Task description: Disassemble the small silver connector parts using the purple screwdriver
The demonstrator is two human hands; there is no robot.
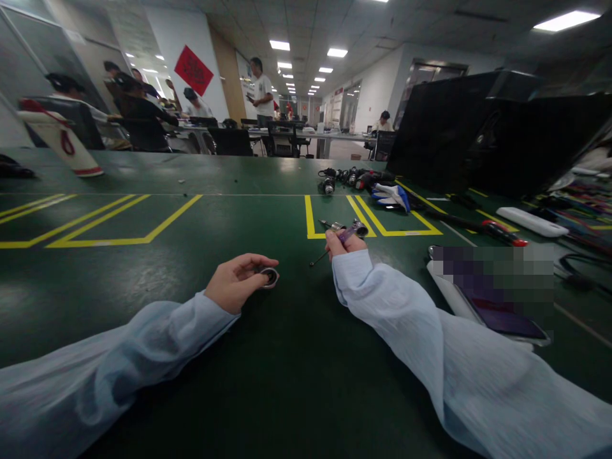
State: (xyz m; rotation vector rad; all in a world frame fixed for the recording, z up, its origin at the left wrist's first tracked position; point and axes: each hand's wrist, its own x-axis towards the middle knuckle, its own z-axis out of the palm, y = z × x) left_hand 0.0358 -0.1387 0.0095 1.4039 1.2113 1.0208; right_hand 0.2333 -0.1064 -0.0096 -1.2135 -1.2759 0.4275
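My left hand (235, 282) pinches a small round metal part (270, 277) with a dark centre, low over the green table. To its right, my right hand (348, 241) is closed round the purple handle of what looks like a screwdriver (345, 235). Its thin dark shaft comes out below the fingers and points down and left toward the round part, apart from it. Just behind the right hand are small metal pieces (333, 225), partly hidden by it. A round metal end (359, 228) shows at the far side of the handle; I cannot tell whether it is attached.
Yellow tape (308, 220) marks the green table. Dark metal parts (327, 185) and a blue-white glove (392, 196) lie at the back. On the right are a phone (507, 315), a white bar-shaped device (531, 222), cables and black monitors (444, 127). A cup (64, 140) stands far left.
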